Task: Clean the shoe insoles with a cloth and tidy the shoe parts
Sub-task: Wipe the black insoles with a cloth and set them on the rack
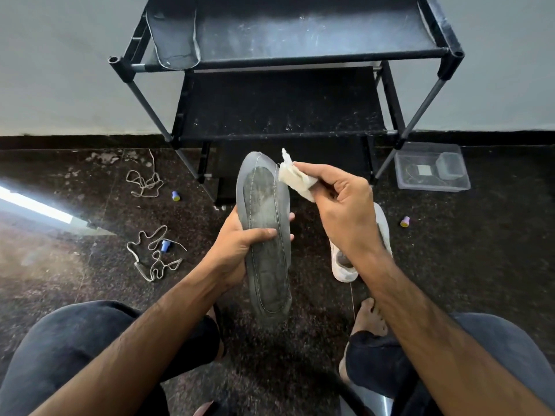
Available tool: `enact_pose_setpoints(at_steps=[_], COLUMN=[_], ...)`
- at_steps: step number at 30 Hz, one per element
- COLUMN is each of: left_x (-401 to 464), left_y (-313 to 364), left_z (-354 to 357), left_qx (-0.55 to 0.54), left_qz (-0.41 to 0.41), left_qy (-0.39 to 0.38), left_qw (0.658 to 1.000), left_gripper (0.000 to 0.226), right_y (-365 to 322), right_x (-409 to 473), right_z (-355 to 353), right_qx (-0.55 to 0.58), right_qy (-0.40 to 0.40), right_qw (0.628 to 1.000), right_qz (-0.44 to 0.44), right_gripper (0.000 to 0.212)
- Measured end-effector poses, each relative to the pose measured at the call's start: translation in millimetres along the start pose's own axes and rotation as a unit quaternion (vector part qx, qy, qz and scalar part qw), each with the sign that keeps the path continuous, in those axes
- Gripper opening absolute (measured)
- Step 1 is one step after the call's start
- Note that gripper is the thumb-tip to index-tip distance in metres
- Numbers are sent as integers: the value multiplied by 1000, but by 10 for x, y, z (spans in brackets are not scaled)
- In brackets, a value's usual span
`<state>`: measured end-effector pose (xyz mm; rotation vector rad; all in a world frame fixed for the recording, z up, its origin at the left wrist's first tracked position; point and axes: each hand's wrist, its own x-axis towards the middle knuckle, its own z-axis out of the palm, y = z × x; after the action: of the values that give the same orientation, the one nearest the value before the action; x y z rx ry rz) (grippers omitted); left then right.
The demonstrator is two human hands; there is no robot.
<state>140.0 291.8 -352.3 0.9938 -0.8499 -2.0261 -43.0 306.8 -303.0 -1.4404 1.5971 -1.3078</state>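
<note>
A grey stitched insole (265, 211) stands nearly upright in front of me, dirty on its face. My left hand (240, 247) grips it around the middle, thumb across the front. My right hand (342, 205) pinches a crumpled white cloth (295, 177) that touches the insole's upper right edge. A second grey insole (175, 34) lies on the top shelf of the black shoe rack (300, 52), at its left end. A white shoe (345, 265) lies on the floor, mostly hidden behind my right wrist.
Two loose laces (145, 183) (153, 256) lie on the dark floor at left, with small blue caps (175, 196) (165, 246) beside them and another cap (404, 221) at right. A clear plastic box (432, 171) sits by the rack's right leg. My knees and a bare foot (368, 318) are below.
</note>
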Motion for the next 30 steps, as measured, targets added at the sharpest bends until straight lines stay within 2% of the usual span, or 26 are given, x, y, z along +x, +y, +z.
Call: enact_pose_setpoints(at_steps=[2,4,6,8,15,17,19,21,23,25,27,29,30], left_x=[-2,-7,-30,-50,-42,-48,-41,-8,14,7,5,8,11], left_y=[-1,-6,2,25,15,27,83,140,160,116,71,67,69], left_z=[38,90,122,108,33,24,-10,-55,-75,-75,-76,-61,-44], left_qx=[20,30,15,10,18,33,25,14,18,31,38,35,31], left_qz=[6,19,37,47,59,65,78,84,78,69,64,67,71], left_qy=[38,57,32,9,56,78,79,62,54,41,41,50,56], left_qw=[999,998,999,999,996,994,993,994,995,996,996,996,995], left_gripper=[63,57,53,54,59,57,61,65,68,71,73,74,72], right_y=[14,63,140,210,339,467,612,684,582,387,222,135,137], right_x=[-22,-83,-164,-199,-134,-98,-38,-14,38,87,92,6,-51], right_z=[40,153,294,375,370,309,188,85,58,67,106,219,288], right_qx=[-53,-142,-238,-276,-297,-317,-358,-346,-284,-212,-172,-159,-165], right_qy=[-8,-57,-138,-175,-148,-145,-151,-127,-69,-12,31,13,-27], right_qw=[997,979,940,918,917,922,919,930,956,976,979,973,965], right_qz=[-61,-138,-204,-226,-222,-170,-72,4,-4,-48,-106,-167,-203], right_gripper=[33,40,45,51,46,42,44,50,46,42,42,42,42])
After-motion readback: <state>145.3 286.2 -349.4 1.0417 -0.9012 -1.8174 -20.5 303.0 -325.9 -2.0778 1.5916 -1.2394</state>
